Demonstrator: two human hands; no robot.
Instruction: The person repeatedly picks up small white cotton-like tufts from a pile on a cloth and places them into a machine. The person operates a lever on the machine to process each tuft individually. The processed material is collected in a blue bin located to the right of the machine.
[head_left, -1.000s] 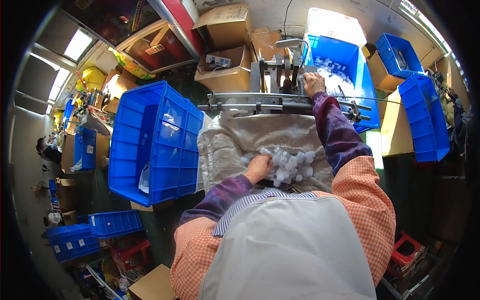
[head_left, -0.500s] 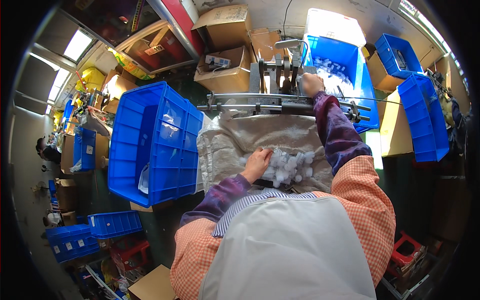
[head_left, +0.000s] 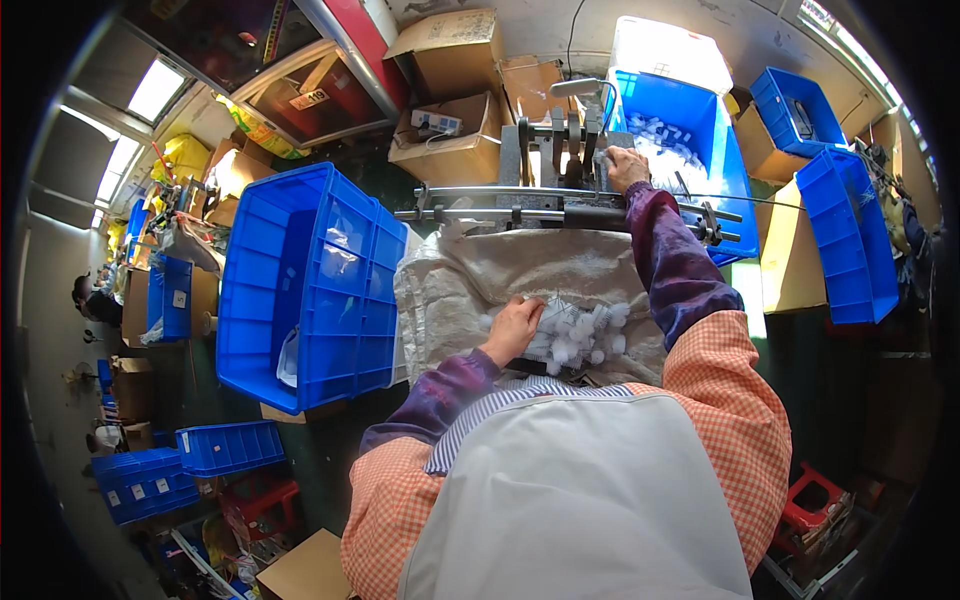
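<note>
Small whitish translucent plastic pieces [head_left: 580,335] lie heaped on a pale woven sheet [head_left: 480,275] in front of me. My left hand [head_left: 515,328] rests at the left edge of this heap, fingers drawn together; whatever they pinch is too small to make out. Reaching further out, my right hand [head_left: 627,168] is at the right side of a bench machine [head_left: 560,150] with dark upright discs. Its fingers are bent around something at the machine that I cannot make out. Steel rods [head_left: 500,192] run crosswise between my hands.
Right of the machine, a blue bin [head_left: 735,170] holds many more whitish pieces. A large blue crate [head_left: 345,290] lies tipped on its side to my left. Cardboard boxes [head_left: 445,145] stand behind the machine, and another blue crate [head_left: 850,240] is at far right. Red stools [head_left: 810,500] stand behind.
My right hand has shifted slightly at the machine, with its fingers now more visible. The left hand has hardly moved beside the heap.
</note>
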